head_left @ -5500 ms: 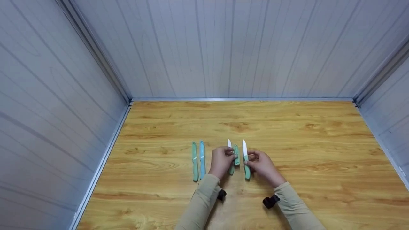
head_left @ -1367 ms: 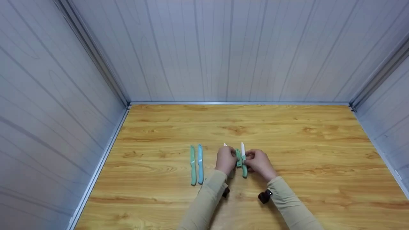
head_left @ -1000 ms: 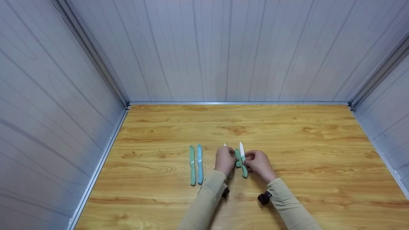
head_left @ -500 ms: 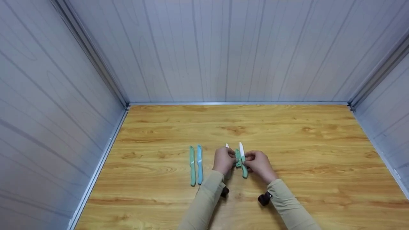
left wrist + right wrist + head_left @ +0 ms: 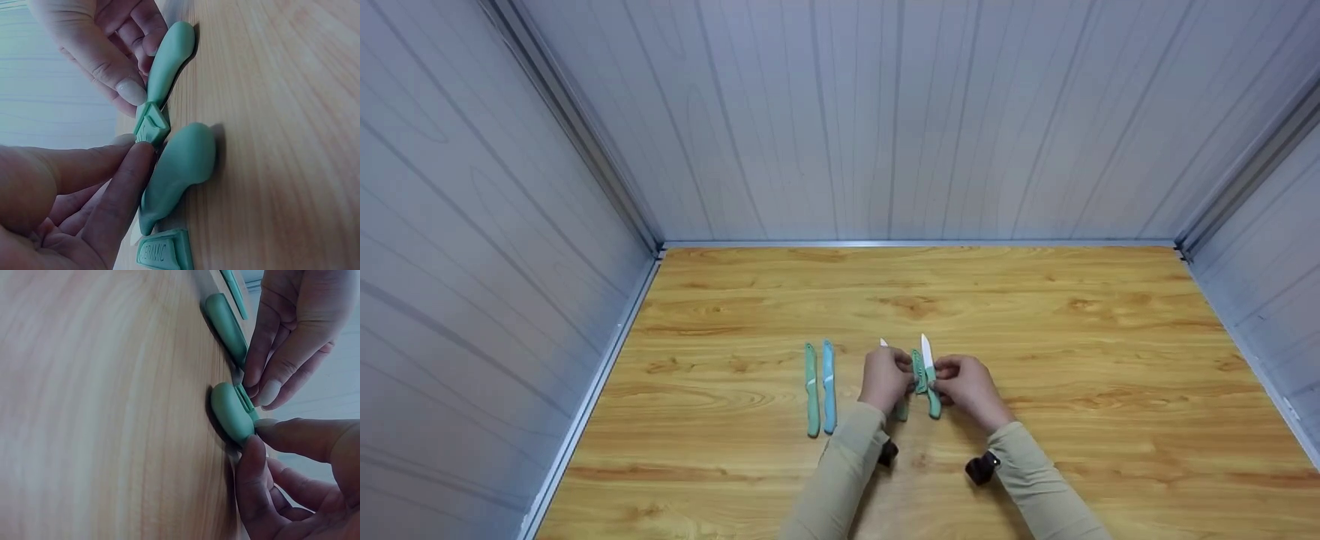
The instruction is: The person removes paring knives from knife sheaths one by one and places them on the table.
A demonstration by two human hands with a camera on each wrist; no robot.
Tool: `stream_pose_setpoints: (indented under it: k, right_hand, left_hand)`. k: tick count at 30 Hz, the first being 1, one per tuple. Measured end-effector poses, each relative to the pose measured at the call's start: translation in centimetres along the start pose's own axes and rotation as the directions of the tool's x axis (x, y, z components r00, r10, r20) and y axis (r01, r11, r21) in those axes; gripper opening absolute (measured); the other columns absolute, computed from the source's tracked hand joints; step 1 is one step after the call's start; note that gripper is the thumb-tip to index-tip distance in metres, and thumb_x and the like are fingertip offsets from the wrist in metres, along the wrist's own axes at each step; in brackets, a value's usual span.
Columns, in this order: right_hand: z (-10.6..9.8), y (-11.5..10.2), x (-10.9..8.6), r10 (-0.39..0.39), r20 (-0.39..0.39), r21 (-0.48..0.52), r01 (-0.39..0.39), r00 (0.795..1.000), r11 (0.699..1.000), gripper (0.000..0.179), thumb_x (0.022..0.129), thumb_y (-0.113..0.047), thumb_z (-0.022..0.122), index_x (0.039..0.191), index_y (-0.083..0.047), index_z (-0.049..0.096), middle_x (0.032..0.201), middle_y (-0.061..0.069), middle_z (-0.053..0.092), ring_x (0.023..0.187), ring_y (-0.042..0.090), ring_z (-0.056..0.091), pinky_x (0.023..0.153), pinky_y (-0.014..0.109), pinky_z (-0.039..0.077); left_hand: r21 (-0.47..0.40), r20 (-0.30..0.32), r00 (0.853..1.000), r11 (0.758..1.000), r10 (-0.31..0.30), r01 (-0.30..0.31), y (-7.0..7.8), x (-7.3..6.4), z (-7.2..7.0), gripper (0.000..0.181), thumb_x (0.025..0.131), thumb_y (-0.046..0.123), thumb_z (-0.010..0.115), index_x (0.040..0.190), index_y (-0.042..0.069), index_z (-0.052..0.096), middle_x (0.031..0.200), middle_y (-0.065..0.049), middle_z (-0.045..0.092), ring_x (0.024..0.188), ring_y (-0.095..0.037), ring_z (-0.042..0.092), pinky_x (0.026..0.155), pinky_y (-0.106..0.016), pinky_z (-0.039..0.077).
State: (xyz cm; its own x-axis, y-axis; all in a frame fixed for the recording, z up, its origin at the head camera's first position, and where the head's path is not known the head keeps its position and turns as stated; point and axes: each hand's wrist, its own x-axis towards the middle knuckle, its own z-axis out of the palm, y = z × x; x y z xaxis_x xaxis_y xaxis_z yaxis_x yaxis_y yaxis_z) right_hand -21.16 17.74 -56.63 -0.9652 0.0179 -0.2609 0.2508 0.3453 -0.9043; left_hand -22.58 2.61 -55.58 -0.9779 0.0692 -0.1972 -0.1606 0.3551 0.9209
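In the head view my left hand [image 5: 886, 379] pinches a green blade sheath [image 5: 919, 370] between thumb and fingertips. My right hand [image 5: 969, 381] grips the green handle of a paring knife [image 5: 933, 397], its bare white blade pointing to the back. Sheath and knife lie side by side, the sheath's open end beside the handle. Beneath my left hand lies a second green-handled knife [image 5: 181, 169], mostly hidden from above; its white tip shows past the knuckles. A second green sheath [image 5: 165, 251], marked CERAMIC, lies beside that knife in the left wrist view.
To the left on the wood-grain table [image 5: 720, 465] lie a sheathed green knife [image 5: 812, 390] and a sheathed blue knife [image 5: 829, 386], parallel to each other. Pale panel walls [image 5: 855, 120] stand at the back and both sides.
Over these seconds the sheath and the right-hand knife have come closer together. The left hand has shifted over the second knife, which has turned slightly. The two sheathed knives stay on the left.
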Motion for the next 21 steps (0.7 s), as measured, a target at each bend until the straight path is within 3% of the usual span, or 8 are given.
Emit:
stream_pose_setpoints:
  k: [12, 18, 21]
  right_hand:
    - [-0.09, -0.14, -0.14, 0.010, 0.003, 0.003, -0.010, 1.000, 1.000, 0.030, 0.079, 0.010, 0.068, 0.109, 0.009, 0.062, 0.087, 0.014, 0.063, 0.071, 0.016, 0.061, 0.061, 0.034, 0.057]
    - [-0.10, -0.03, -0.23, -0.002, 0.007, 0.029, 0.002, 1.000, 1.000, 0.030, 0.079, 0.011, 0.067, 0.108, 0.010, 0.062, 0.088, 0.016, 0.064, 0.069, 0.019, 0.063, 0.059, 0.032, 0.056]
    - [-0.08, 0.10, -0.24, -0.014, 0.007, 0.035, 0.014, 1.000, 0.999, 0.030, 0.079, 0.011, 0.067, 0.108, 0.010, 0.062, 0.088, 0.016, 0.064, 0.070, 0.018, 0.063, 0.058, 0.032, 0.056]
  left_hand:
    - [0.009, -0.008, 0.999, 0.999, 0.034, -0.034, -0.27, 0.04, -0.32, 0.022, 0.076, -0.015, 0.068, 0.097, -0.007, 0.069, 0.085, -0.013, 0.068, 0.072, -0.015, 0.062, 0.060, -0.025, 0.054]
    - [0.034, 0.001, 0.996, 0.995, 0.093, -0.093, -0.56, 0.18, -0.53, 0.024, 0.074, -0.014, 0.068, 0.097, -0.006, 0.070, 0.084, -0.011, 0.069, 0.073, -0.012, 0.063, 0.062, -0.025, 0.053]
    - [0.005, 0.018, 0.994, 0.994, 0.106, -0.107, -0.71, 0.13, -0.67, 0.024, 0.076, -0.013, 0.067, 0.098, -0.005, 0.070, 0.085, -0.010, 0.069, 0.074, -0.012, 0.062, 0.064, -0.025, 0.053]
